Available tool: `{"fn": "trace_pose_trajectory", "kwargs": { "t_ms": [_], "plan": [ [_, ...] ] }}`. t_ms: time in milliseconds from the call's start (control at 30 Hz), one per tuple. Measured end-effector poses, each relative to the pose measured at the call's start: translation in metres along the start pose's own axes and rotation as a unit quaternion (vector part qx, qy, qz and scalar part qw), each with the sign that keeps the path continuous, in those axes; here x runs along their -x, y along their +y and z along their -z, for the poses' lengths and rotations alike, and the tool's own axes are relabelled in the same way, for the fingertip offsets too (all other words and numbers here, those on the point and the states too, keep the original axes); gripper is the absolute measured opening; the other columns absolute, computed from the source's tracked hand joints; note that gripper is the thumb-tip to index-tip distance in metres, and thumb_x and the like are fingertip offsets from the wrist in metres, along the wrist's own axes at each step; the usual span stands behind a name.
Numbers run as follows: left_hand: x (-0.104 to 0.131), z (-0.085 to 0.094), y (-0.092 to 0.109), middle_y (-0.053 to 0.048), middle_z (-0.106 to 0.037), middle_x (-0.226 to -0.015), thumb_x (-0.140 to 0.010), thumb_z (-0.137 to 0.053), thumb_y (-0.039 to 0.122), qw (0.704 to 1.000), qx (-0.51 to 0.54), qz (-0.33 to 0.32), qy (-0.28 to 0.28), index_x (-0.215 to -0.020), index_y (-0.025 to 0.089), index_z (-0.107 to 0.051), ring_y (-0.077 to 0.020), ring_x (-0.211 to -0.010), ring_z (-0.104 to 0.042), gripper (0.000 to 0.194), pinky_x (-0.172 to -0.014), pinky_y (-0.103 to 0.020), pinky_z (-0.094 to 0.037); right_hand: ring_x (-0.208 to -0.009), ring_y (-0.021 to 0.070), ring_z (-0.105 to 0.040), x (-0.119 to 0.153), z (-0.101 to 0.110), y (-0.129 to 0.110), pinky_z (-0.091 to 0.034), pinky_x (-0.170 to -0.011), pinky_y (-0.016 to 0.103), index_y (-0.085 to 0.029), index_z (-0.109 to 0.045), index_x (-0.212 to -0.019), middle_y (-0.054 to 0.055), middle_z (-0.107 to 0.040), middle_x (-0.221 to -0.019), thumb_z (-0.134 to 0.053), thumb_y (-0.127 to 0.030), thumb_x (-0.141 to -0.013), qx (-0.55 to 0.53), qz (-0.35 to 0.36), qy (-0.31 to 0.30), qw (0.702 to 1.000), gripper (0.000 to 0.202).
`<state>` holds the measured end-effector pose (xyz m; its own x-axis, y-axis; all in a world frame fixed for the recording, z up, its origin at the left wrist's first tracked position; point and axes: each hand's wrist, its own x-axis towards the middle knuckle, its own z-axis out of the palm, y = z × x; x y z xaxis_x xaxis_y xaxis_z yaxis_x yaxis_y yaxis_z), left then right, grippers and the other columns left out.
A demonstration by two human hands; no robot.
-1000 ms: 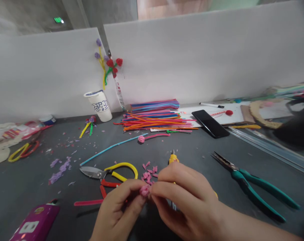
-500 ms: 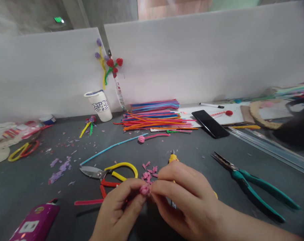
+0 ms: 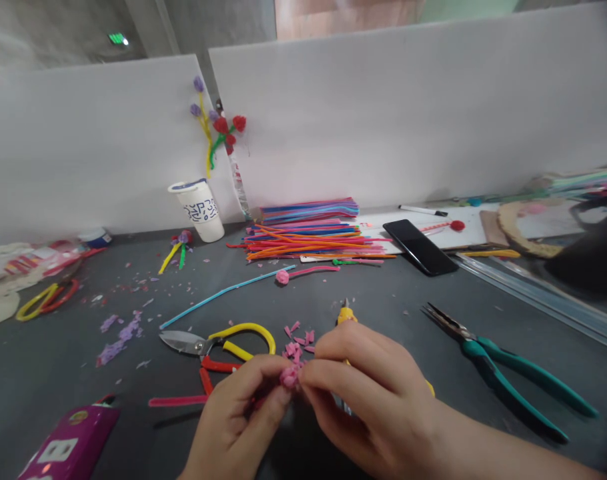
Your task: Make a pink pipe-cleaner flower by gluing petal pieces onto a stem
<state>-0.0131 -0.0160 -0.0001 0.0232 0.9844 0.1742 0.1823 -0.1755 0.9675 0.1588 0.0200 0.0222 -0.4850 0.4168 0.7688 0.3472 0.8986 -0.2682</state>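
Between the thumb and forefinger of my left hand [image 3: 236, 417] is a pink flower head [image 3: 289, 377]. Its fuzzy pink stem [image 3: 177, 401] sticks out to the left behind the hand. My right hand [image 3: 378, 393] is pinched at the flower's right edge; any small piece in its fingertips is hidden. Small pink scraps [image 3: 292, 350] lie just beyond the fingertips. Scissors [image 3: 253, 327] with one yellow and one red handle rest open left of them. Partly under my right hand is a yellow tool with a pointed metal tip [image 3: 347, 313].
Green-handled pliers [image 3: 503, 383] lie at right, a purple box [image 3: 73, 443] at lower left. Behind are a blue pipe cleaner [image 3: 228, 289], a finished pink flower [image 3: 282, 277], stacked pipe cleaners [image 3: 303, 243], a phone [image 3: 418, 247] and a paper cup [image 3: 201, 210]. White panels [image 3: 408, 120] stand behind.
Almost nothing differs. The pink flower head has turned or shifted very slightly between my fingertips; both hands stay in place.
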Motion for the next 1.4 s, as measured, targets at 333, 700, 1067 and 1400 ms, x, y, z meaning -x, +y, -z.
{"fn": "trace_pose_trajectory", "kwargs": {
  "t_ms": [333,700,1067,1400],
  "plan": [
    [-0.0003,0.0002,0.0028,0.003,-0.070,-0.071,-0.080,-0.059,0.022,1.000,-0.011,0.001,0.000,-0.080,0.024,-0.071,-0.0139,-0.068,-0.062,0.012,-0.064,-0.020,-0.049,-0.067,0.0148,-0.054,0.0002,-0.0013,-0.0014,-0.046,-0.060,0.026,-0.012,-0.064,-0.085,0.006,-0.063,-0.076,-0.054,-0.005,-0.084,0.004,-0.008,-0.010,1.000,0.012],
    [0.0004,-0.0001,0.0012,0.004,-0.069,-0.072,-0.080,-0.059,0.022,1.000,-0.003,0.016,-0.004,-0.080,0.025,-0.070,-0.0132,-0.068,-0.062,0.012,-0.066,-0.019,-0.048,-0.070,0.0156,-0.055,0.0004,-0.0048,0.0006,-0.047,-0.062,0.026,-0.011,-0.064,-0.087,0.007,-0.063,-0.079,-0.053,-0.007,-0.085,0.003,-0.017,-0.018,1.000,0.012],
    [-0.0020,0.0011,0.0010,0.003,-0.070,-0.073,-0.081,-0.059,0.023,1.000,-0.010,0.017,-0.012,-0.082,0.024,-0.071,-0.0141,-0.069,-0.063,0.012,-0.065,-0.020,-0.049,-0.071,0.0151,-0.055,0.0033,-0.0038,-0.0004,-0.047,-0.063,0.026,-0.014,-0.063,-0.087,0.006,-0.062,-0.080,-0.051,-0.010,-0.087,0.010,-0.022,-0.023,0.999,0.013],
    [-0.0009,0.0007,0.0009,0.002,-0.070,-0.074,-0.080,-0.060,0.024,0.999,0.006,0.030,-0.008,-0.081,0.023,-0.071,-0.0155,-0.070,-0.064,0.011,-0.066,-0.022,-0.050,-0.070,0.0152,-0.054,0.0024,-0.0033,-0.0005,-0.047,-0.062,0.026,-0.013,-0.064,-0.086,0.006,-0.062,-0.080,-0.052,-0.009,-0.087,0.007,-0.022,-0.025,0.999,0.013]
  ]
}}
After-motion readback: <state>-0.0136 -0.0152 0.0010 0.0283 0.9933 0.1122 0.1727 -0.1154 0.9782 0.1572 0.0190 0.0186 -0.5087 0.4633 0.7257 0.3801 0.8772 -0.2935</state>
